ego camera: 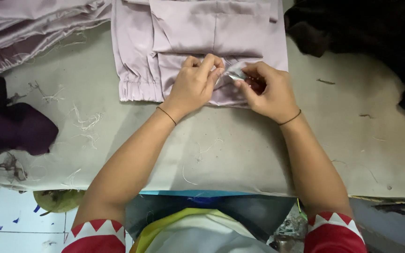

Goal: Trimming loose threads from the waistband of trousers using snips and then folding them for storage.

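**Lilac garment pinched between both hands at the counter's far middle**

Lilac garment [198, 42] lies flat on the counter [240, 154], toward the far edge and about midway along it, straight ahead of you. Its long axis runs away from you toward the far edge, with a gathered elastic cuff [139, 89] at its near-left corner and a folded panel crossing its far part. The cloth is pale, smooth and slightly glossy, with raw thread ends at the hems.

Your left hand [194, 84] rests on the garment's near edge, fingers curled and closed down in a pinch on a fold of the fabric. Your right hand [268, 91] sits just beside it, touching the same edge, closed narrowly around a small shiny tool [236, 75]; only its tip shows, so you cannot tell exactly what it is. That tip points left toward the fold your left hand holds, so the two hands meet at one spot on the near hem. Both hands are equally close to it.

At the far-left corner lies a stack of lilac cloth [33, 28]. A dark maroon cloth [10, 126] lies at the left edge, and a black cloth [366, 33] covers the far-right corner. Loose threads [85, 122] are scattered over the counter's left part.
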